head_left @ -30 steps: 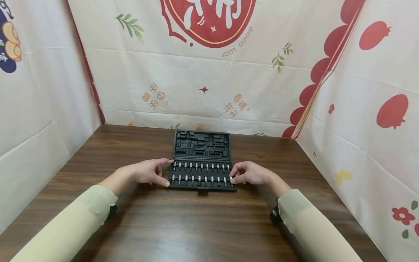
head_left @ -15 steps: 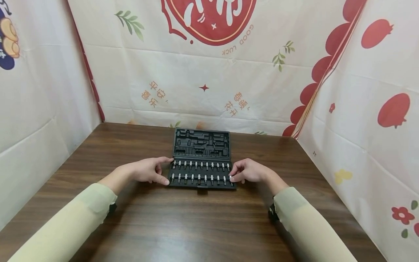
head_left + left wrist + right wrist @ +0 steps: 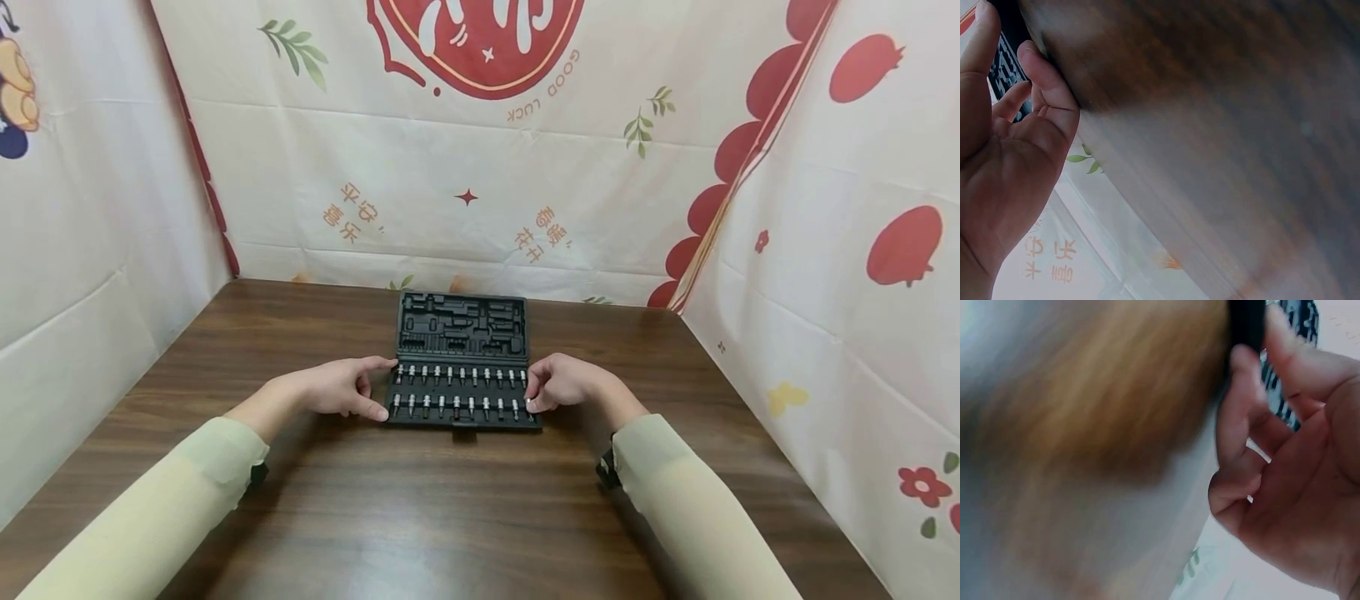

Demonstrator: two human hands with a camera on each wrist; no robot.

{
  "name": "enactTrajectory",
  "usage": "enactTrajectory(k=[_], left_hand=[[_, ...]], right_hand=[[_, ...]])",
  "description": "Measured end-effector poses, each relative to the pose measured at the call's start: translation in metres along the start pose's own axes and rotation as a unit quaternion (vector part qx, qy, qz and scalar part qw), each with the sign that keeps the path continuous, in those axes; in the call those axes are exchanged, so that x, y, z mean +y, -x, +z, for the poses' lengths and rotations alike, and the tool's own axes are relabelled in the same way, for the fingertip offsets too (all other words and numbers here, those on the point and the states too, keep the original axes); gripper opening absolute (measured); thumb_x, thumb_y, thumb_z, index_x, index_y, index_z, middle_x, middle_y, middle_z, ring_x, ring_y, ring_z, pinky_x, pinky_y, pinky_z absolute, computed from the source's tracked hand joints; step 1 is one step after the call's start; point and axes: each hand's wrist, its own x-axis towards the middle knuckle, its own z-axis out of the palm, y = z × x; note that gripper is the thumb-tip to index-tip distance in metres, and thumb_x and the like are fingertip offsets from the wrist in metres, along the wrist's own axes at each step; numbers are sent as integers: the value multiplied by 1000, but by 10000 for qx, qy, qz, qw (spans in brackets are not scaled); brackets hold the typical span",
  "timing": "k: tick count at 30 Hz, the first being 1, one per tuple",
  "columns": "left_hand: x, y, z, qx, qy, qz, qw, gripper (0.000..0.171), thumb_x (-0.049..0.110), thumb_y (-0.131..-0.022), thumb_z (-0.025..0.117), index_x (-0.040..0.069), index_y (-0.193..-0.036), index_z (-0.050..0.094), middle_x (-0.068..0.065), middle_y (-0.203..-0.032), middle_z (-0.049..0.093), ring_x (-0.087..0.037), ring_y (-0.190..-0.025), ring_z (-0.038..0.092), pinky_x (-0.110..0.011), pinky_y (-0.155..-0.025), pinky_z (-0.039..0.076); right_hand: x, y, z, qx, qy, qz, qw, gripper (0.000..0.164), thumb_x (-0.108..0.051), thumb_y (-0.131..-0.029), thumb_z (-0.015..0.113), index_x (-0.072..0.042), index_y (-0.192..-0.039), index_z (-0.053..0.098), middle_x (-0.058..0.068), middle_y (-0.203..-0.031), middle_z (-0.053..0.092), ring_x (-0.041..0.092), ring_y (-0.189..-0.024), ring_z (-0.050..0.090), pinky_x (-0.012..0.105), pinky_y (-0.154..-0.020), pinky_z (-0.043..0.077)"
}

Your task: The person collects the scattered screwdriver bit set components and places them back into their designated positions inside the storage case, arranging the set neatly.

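An open black plastic case (image 3: 423,423) lies on the table, holding two rows of silver bit sockets (image 3: 457,407). My left hand (image 3: 341,389) rests at the case's left side, index finger and thumb spread out along its edge, the thumb at the front corner. At the right end of the front row, my right hand (image 3: 564,385) pinches a bit socket (image 3: 530,409) between thumb and fingertips, largely covering it. The right wrist view shows this hand (image 3: 1297,481) with curled fingers at the case's dark edge. In the left wrist view, the left hand (image 3: 1016,144) touches the case.
The raised lid (image 3: 462,327) has moulded recesses and leans back near the table's far edge. Brown wood grain covers the table (image 3: 420,508). Printed cloth (image 3: 420,158) hangs behind it and at both sides.
My right hand has turned a little at the wrist, its forearm shifting left, while the fingertips stay at the same end socket. The left hand keeps its place on the case.
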Motion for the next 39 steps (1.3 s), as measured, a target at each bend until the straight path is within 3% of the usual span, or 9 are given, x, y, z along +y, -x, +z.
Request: enactTrajectory(k=[5,12,17,23,27,39], left_hand=[[-1,0,0,2,-9,26,10000,98,38,-96,88,14,-174,33,-7,-91,63,-18,-75,59,-35,-70,54],[1,2,0,-37,56,26,10000,98,37,-96,89,13,-173,34,-7,-92,63,-18,-76,59,-35,-70,54],[2,2,-1,-26,44,3,10000,97,36,-96,88,14,-173,34,-7,-91,63,-18,-75,59,-35,-70,54],[0,2,-2,19,-3,-13,10000,97,38,-96,88,14,-173,34,-7,-90,63,-18,-74,59,-35,-70,54],[0,3,-1,-12,11,-5,10000,98,38,-96,88,13,-173,33,-8,-92,63,-19,-75,59,-35,-69,54],[3,2,3,7,100,-1,10000,98,38,-96,88,13,-174,33,-8,-93,62,-19,-74,58,-35,-69,53]], right_hand=[[-3,-2,0,94,102,166,9998,15,-13,-97,84,-10,-88,72,-3,-79,65,16,-79,62,30,-75,52],[6,4,5,146,-529,101,9984,13,-13,-98,83,-7,-92,73,1,-88,73,16,-82,65,32,-80,59],[10,7,6,145,-687,57,9975,12,-15,-101,80,-7,-95,74,2,-95,74,17,-85,67,33,-83,60],[10,5,5,-16,-828,-20,9966,16,-14,-104,76,-8,-117,69,3,-89,63,18,-82,59,34,-82,57],[12,5,7,46,-827,-5,9966,24,-15,-105,76,-10,-127,69,6,-94,65,20,-82,61,35,-81,57],[5,5,7,408,-893,640,9931,23,-13,-97,81,-9,-119,76,5,-101,72,22,-88,64,34,-80,55]])
